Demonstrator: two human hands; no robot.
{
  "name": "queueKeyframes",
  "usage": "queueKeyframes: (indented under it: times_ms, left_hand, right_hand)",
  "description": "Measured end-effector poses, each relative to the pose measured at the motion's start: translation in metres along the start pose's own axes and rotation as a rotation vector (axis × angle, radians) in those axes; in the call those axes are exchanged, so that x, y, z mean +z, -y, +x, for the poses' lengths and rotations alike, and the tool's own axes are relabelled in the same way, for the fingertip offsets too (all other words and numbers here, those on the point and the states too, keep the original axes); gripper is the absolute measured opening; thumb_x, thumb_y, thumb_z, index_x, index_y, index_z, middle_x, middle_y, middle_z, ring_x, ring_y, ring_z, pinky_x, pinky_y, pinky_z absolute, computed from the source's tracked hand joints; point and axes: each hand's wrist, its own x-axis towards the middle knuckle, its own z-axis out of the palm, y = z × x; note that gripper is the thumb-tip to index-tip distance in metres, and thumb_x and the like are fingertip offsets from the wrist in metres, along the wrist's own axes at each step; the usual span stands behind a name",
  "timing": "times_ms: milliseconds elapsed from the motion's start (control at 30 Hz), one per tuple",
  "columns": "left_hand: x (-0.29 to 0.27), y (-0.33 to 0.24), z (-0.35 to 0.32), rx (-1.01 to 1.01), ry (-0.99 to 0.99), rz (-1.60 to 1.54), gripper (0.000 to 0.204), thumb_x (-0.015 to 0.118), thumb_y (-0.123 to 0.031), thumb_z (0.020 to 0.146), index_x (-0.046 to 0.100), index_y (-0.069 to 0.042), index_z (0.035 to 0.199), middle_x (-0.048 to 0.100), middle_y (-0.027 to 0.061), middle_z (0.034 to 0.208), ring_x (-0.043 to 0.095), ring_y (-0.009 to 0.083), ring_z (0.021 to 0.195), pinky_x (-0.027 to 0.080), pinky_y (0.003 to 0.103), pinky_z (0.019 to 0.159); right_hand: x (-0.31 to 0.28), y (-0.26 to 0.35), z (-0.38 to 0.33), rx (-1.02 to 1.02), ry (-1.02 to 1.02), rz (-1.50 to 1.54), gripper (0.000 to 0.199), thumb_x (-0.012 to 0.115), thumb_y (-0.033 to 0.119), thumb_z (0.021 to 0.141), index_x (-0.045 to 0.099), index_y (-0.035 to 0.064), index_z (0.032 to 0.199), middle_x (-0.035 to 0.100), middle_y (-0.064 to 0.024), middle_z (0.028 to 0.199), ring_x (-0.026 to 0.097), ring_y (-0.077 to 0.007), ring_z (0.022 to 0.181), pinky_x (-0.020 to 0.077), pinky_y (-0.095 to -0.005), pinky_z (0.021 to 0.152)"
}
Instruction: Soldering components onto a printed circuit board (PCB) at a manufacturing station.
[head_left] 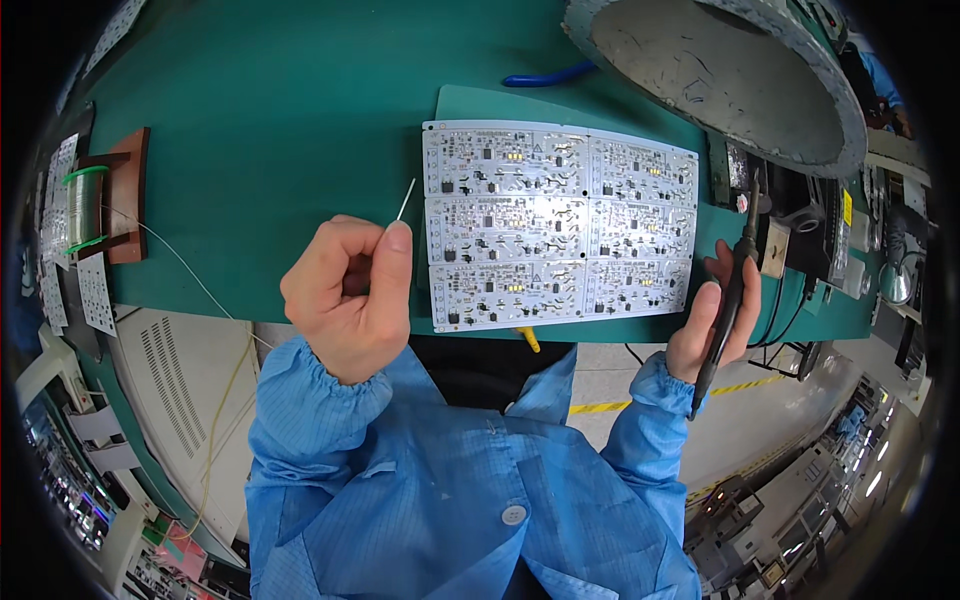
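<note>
My left hand (355,290) is closed, thumb against forefinger, on a thin length of solder wire (406,199) whose straight end points up past the fingertips. To its right lies a panel of white circuit boards (560,226), dotted with small dark and yellow parts; the wire's end is apart from it. At the panel's lower right, my right hand (722,315) grips a black soldering iron (731,310), held upright with its tip upward near the stand. Neither the iron nor the wire touches the boards.
A solder spool (84,210) sits on a brown holder (127,195) at the left, its strand trailing toward my left sleeve. A wide grey fume hood (730,85) overhangs the far right. A blue-handled tool (548,78) lies beyond the panel on the green mat (270,120).
</note>
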Motion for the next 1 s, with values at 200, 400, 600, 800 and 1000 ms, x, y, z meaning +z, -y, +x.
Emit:
queueKeyframes:
  times_ms: [200, 400, 600, 800, 1000]
  left_hand:
    - [0.003, -0.006, 0.000, -0.017, 0.013, 0.031, 0.013, 0.061, 0.002, 0.082, 0.053, 0.001, 0.072, 0.053, 0.0006, 0.060, 0.041, 0.0009, 0.050, 0.031, 0.018, 0.042]
    - [-0.001, -0.006, -0.005, 0.007, 0.142, 0.022, 0.008, 0.048, 0.005, 0.083, 0.056, 0.003, 0.082, 0.064, 0.0102, 0.089, 0.039, 0.0012, 0.054, 0.032, 0.018, 0.048]
    - [0.003, 0.000, -0.003, 0.086, 0.103, -0.018, 0.008, 0.050, 0.007, 0.078, 0.056, 0.005, 0.083, 0.065, 0.0114, 0.087, 0.043, 0.0012, 0.052, 0.033, 0.017, 0.045]
    - [0.003, 0.005, -0.004, 0.121, 0.071, 0.062, 0.013, 0.045, 0.008, 0.081, 0.056, 0.005, 0.088, 0.064, 0.0164, 0.091, 0.059, 0.0157, 0.077, 0.046, 0.023, 0.066]
    - [0.005, 0.005, -0.005, 0.126, 0.039, 0.057, 0.011, 0.045, 0.005, 0.086, 0.054, 0.006, 0.092, 0.061, 0.0175, 0.093, 0.058, 0.0161, 0.083, 0.045, 0.024, 0.072]
  right_hand:
    - [0.000, -0.001, -0.002, -0.025, 0.032, 0.116, 0.048, 0.056, 0.006, 0.085, 0.039, -0.0032, 0.128, 0.055, -0.0254, 0.116, 0.058, -0.0245, 0.096, 0.0456, -0.0363, 0.086]
    - [-0.003, 0.005, -0.009, 0.037, 0.054, 0.157, 0.057, 0.061, -0.008, 0.076, 0.039, -0.0036, 0.128, 0.055, -0.0285, 0.114, 0.057, -0.0215, 0.092, 0.0457, -0.0333, 0.083]
    - [-0.002, 0.004, -0.013, 0.019, 0.081, 0.186, 0.060, 0.063, -0.010, 0.073, 0.039, -0.0034, 0.127, 0.056, -0.0273, 0.112, 0.056, -0.0165, 0.081, 0.0462, -0.0301, 0.077]
    - [0.000, -0.001, -0.010, -0.039, 0.104, 0.178, 0.059, 0.061, -0.011, 0.074, 0.039, -0.0019, 0.129, 0.054, -0.0272, 0.117, 0.055, -0.0161, 0.081, 0.0459, -0.0297, 0.077]
    - [-0.002, -0.003, -0.011, -0.038, 0.135, 0.170, 0.057, 0.062, -0.008, 0.076, 0.039, -0.0011, 0.128, 0.054, -0.0271, 0.117, 0.055, -0.0169, 0.085, 0.0462, -0.0299, 0.079]
